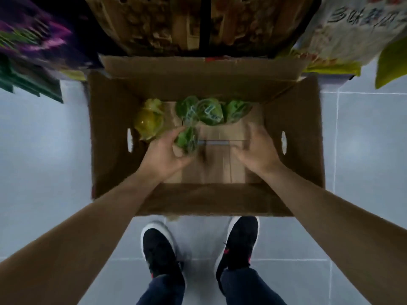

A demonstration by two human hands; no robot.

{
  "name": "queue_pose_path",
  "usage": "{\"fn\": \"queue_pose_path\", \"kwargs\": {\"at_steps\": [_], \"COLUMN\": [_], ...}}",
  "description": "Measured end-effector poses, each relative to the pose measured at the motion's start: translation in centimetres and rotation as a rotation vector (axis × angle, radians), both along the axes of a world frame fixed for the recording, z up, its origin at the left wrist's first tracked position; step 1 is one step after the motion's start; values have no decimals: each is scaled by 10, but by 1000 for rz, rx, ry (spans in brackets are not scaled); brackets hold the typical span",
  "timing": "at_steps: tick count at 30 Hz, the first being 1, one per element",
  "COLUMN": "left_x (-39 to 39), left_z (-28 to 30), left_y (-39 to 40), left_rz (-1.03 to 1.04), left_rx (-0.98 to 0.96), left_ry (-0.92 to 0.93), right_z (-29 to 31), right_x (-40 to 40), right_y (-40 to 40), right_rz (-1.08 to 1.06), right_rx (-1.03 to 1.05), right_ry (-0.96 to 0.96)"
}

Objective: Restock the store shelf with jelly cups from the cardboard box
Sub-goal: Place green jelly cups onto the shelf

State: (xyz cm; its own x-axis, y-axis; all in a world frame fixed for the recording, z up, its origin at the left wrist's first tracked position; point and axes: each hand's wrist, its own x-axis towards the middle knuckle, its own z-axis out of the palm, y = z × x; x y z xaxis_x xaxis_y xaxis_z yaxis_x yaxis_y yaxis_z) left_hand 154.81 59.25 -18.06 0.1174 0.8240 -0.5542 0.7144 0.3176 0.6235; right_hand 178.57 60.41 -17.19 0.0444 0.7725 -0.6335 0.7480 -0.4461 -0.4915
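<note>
An open cardboard box (pixel 110 137) stands on the floor in front of my feet. Inside, along its far side, lie three green jelly cups (pixel 209 112) and, at the left, a yellow jelly cup (pixel 148 123). My left hand (pixel 164 156) is down in the box, shut on another green jelly cup (pixel 187 140). My right hand (pixel 256 148) is also inside the box, over its bare bottom at the right, fingers apart and holding nothing. The picture is motion-blurred.
The store shelf rises just behind the box, with brown packaged goods (pixel 176 23) in the middle, purple and green packs (pixel 28 45) at left and a white printed bag (pixel 356 27) at right. Grey floor tiles (pixel 44 150) surround the box. My black shoes (pixel 160 249) stand close to its near wall.
</note>
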Motion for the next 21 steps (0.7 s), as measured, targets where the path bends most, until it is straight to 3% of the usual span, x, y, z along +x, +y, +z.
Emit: {"fn": "queue_pose_path", "kwargs": {"at_steps": [5, 10, 15, 21], "left_x": [-1, -2, 0, -1], "left_z": [-75, -119, -139, -144], "left_y": [22, 24, 17, 19], "left_rz": [-182, -402, -494, -576], "left_rx": [14, 46, 247, 314], "left_ry": [9, 163, 284, 350], "right_z": [-83, -140, -167, -171], "right_x": [8, 5, -6, -14], "right_y": [33, 51, 55, 57], "right_rz": [-243, -417, -475, -498], "right_rx": [106, 115, 209, 268], "right_ry": [27, 80, 129, 100]}}
